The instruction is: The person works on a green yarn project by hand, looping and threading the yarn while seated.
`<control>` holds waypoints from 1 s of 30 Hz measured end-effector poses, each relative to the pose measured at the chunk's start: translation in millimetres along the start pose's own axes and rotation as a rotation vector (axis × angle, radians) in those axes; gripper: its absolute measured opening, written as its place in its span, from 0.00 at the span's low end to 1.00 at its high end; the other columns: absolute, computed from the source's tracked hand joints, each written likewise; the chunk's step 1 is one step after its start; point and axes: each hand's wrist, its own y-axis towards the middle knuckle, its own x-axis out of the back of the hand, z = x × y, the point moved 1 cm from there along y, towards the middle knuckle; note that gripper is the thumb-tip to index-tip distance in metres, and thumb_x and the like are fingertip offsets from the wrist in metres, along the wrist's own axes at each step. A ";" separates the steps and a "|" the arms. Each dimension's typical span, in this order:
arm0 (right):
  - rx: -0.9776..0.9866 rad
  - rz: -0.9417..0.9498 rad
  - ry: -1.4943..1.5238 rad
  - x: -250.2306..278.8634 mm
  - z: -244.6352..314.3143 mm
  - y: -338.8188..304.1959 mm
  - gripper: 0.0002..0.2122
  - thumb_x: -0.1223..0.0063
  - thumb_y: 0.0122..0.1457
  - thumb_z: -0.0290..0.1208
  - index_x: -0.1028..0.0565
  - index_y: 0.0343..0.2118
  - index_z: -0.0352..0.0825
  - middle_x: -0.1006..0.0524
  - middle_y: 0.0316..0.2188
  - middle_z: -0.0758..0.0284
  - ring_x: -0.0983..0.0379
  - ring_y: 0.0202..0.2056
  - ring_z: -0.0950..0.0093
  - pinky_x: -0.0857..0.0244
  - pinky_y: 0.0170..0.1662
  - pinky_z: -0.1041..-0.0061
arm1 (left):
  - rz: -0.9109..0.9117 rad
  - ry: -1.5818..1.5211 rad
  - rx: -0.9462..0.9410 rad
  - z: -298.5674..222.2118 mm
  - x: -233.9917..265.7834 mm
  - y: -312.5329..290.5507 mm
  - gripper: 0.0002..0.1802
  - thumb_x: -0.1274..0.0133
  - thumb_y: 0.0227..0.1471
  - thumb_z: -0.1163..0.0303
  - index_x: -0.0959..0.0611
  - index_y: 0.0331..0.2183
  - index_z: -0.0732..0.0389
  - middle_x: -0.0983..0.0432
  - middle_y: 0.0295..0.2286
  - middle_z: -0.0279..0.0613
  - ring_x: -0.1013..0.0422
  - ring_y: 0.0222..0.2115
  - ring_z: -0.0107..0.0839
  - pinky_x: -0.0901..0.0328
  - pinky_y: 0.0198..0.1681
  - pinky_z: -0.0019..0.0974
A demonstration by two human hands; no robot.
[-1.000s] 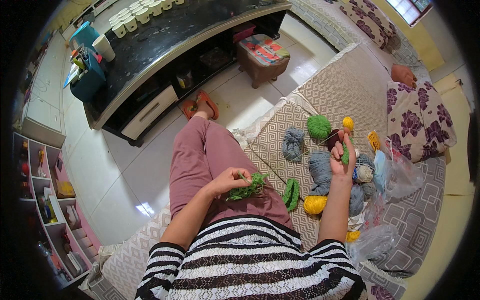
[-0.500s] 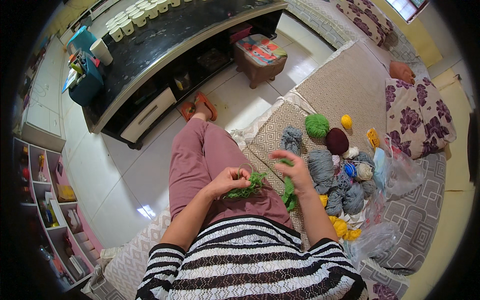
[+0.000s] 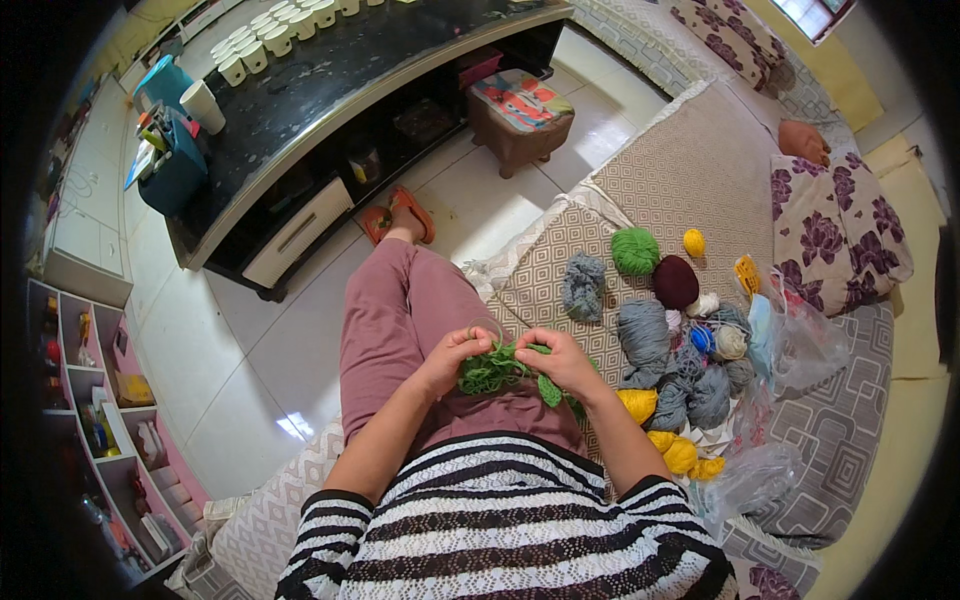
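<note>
Over my lap, my left hand (image 3: pixel 450 362) pinches a loose tangle of green yarn (image 3: pixel 486 376), and a thin loop of strand stands up above its fingers. My right hand (image 3: pixel 560 362) is closed beside it, its fingertips close to the same tangle. From that hand hangs a green knitted or crocheted strip (image 3: pixel 549 391), whose lower end lies by my right thigh. Whether a hook or needle is in the fingers is too small to tell.
To my right on the patterned sofa lie a green yarn ball (image 3: pixel 635 250), a maroon ball (image 3: pixel 675 282), several grey skeins (image 3: pixel 642 335), yellow yarn (image 3: pixel 678 455) and clear plastic bags (image 3: pixel 805 345). Ahead stand a black table (image 3: pixel 350 75) with white cups and a brown stool (image 3: pixel 515 130).
My right hand has moved left and down from beside the sofa yarn to meet my left hand. It carries the green strip along, while my left hand stays nearly in place.
</note>
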 end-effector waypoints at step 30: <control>0.117 -0.133 -0.206 -9.4 20.9 -11.1 0.06 0.47 0.43 0.28 0.28 0.24 0.32 0.28 0.19 0.66 0.33 0.21 0.79 0.40 0.26 0.80 | 0.063 -0.004 -0.045 -3.0 -0.8 -0.6 0.13 0.47 0.41 0.72 0.31 0.32 0.58 0.32 0.21 0.31 0.40 0.16 0.15 0.47 0.17 0.18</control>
